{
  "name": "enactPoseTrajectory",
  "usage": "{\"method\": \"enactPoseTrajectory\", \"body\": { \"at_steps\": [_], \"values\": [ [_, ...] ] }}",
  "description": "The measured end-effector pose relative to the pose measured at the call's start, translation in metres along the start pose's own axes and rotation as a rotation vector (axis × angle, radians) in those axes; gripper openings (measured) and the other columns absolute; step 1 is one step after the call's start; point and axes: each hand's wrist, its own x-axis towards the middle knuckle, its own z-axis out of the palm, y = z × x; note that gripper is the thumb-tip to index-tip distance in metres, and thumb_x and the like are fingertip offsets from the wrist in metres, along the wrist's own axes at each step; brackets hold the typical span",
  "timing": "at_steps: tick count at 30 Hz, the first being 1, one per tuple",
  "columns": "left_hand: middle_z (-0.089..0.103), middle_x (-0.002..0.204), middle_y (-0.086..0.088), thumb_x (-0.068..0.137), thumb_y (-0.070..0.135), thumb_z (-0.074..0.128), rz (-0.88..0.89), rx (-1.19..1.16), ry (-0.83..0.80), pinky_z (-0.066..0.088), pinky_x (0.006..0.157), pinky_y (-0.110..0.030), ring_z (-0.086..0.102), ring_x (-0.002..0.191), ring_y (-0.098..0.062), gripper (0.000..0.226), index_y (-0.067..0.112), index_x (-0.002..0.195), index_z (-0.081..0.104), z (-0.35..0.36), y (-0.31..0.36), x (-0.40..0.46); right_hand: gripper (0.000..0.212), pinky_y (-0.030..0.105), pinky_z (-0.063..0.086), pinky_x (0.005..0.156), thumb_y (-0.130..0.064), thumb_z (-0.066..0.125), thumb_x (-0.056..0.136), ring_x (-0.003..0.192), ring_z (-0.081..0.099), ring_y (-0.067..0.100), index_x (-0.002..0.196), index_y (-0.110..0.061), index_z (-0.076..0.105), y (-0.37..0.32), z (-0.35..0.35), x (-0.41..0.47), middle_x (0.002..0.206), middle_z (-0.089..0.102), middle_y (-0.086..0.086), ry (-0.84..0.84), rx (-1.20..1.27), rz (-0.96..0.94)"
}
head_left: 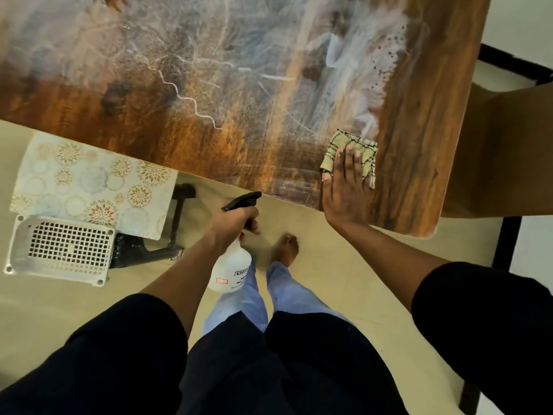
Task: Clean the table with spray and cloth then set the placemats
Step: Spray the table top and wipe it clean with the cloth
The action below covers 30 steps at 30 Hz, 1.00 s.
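**Wiping near the counter corner**

Right hand (pixel 347 187) flat, fingers straight, pressing cloth (pixel 356 148) on the counter (pixel 209 85) near its near-right corner. White streaks cover the wood beyond. Left hand (pixel 236 221) grips the spray bottle (pixel 230 266) by its neck, off the counter edge above the floor. Placemats (pixel 89 181) lie at left, beside a white perforated panel (pixel 59 250).

A white perforated grille (pixel 61 250) lies flat on the beige floor (pixel 344 277), at its left side. Just beside it sits a black metal stand (pixel 167 235). At the right, a brown chair seat (pixel 496 151) on a black frame (pixel 508 235) stands on the floor.
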Motion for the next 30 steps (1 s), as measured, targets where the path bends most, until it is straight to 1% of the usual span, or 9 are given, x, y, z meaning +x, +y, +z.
{"method": "enactPoseTrajectory", "body": {
  "at_steps": [3,7,10,14,16,21,25,28,30],
  "values": [
    [0.067,0.070,-0.017,0.095,0.005,0.063,-0.018,0.019,-0.008,0.042,0.045,-0.026,0.069,0.058,-0.022,0.008,0.002,0.100,0.069,0.017,0.003,-0.001,0.063,0.053,0.011,0.128,-0.040,0.025,0.111,0.162,-0.002,0.021,0.168,-0.017,0.008,-0.005,0.005,-0.005,0.175,-0.001,0.002,0.024,0.008,-0.019],
    [0.066,0.070,-0.013,0.096,0.006,0.063,-0.029,-0.089,0.100,0.041,0.045,-0.026,0.069,0.059,-0.023,0.006,0.003,0.102,0.066,0.020,-0.003,-0.002,0.064,0.055,0.014,0.127,-0.039,0.029,0.110,0.162,0.000,0.023,0.167,-0.017,0.012,-0.025,0.017,-0.019,0.175,0.002,0.004,0.025,0.003,-0.135],
    [0.068,0.072,-0.012,0.095,0.010,0.067,-0.076,-0.215,0.211,0.043,0.043,-0.025,0.071,0.065,-0.026,0.025,-0.002,0.116,0.063,0.006,-0.013,-0.002,0.067,0.054,0.005,0.128,-0.038,0.033,0.109,0.162,-0.004,0.023,0.168,-0.017,0.009,-0.052,0.023,-0.031,0.176,0.000,0.003,-0.030,0.012,-0.297],
    [0.063,0.072,-0.011,0.099,0.009,0.061,-0.074,-0.256,0.319,0.041,0.039,-0.020,0.072,0.058,-0.017,0.004,0.005,0.098,0.064,-0.011,-0.018,-0.005,0.067,0.052,0.002,0.128,-0.039,0.035,0.109,0.162,-0.004,0.022,0.168,-0.018,0.010,-0.092,0.028,-0.038,0.176,0.001,0.003,-0.095,-0.022,-0.556],
    [0.064,0.071,-0.010,0.100,0.010,0.061,-0.050,-0.251,0.362,0.042,0.040,-0.020,0.073,0.060,-0.017,0.007,0.005,0.101,0.065,-0.015,-0.019,-0.005,0.066,0.052,0.004,0.128,-0.040,0.034,0.109,0.162,-0.002,0.021,0.167,-0.019,0.012,-0.102,0.030,-0.038,0.176,0.003,0.002,-0.112,-0.042,-0.623],
    [0.067,0.071,-0.008,0.097,0.016,0.064,-0.034,-0.242,0.351,0.044,0.042,-0.023,0.073,0.065,-0.020,0.017,0.004,0.109,0.067,-0.006,-0.014,-0.006,0.062,0.051,0.011,0.128,-0.041,0.034,0.111,0.162,0.005,0.019,0.167,-0.021,0.018,-0.068,0.023,-0.031,0.175,0.010,0.000,-0.098,-0.072,-0.769],
    [0.067,0.071,-0.007,0.100,0.011,0.063,-0.026,-0.262,0.293,0.045,0.047,-0.025,0.070,0.068,-0.022,0.003,0.011,0.097,0.064,0.015,-0.004,-0.006,0.060,0.053,0.018,0.125,-0.043,0.036,0.112,0.161,0.011,0.019,0.166,-0.020,0.024,0.001,0.010,-0.036,0.174,0.016,0.001,-0.001,-0.101,-0.700],
    [0.065,0.075,-0.010,0.102,0.007,0.061,-0.002,-0.245,0.270,0.044,0.056,-0.030,0.067,0.069,-0.022,0.016,0.019,0.093,0.055,0.026,-0.001,-0.009,0.064,0.055,0.017,0.126,-0.041,0.040,0.111,0.161,0.008,0.021,0.167,-0.019,0.017,0.046,0.001,-0.048,0.175,0.010,0.003,0.015,-0.129,-0.561],
    [0.065,0.077,-0.012,0.102,0.006,0.061,0.004,-0.260,0.257,0.044,0.057,-0.030,0.067,0.069,-0.023,0.012,0.016,0.096,0.057,0.025,-0.005,-0.008,0.067,0.055,0.015,0.126,-0.040,0.042,0.111,0.162,0.004,0.024,0.167,-0.018,0.014,0.060,-0.002,-0.052,0.175,0.006,0.005,-0.007,-0.145,-0.491]
  ]
}}
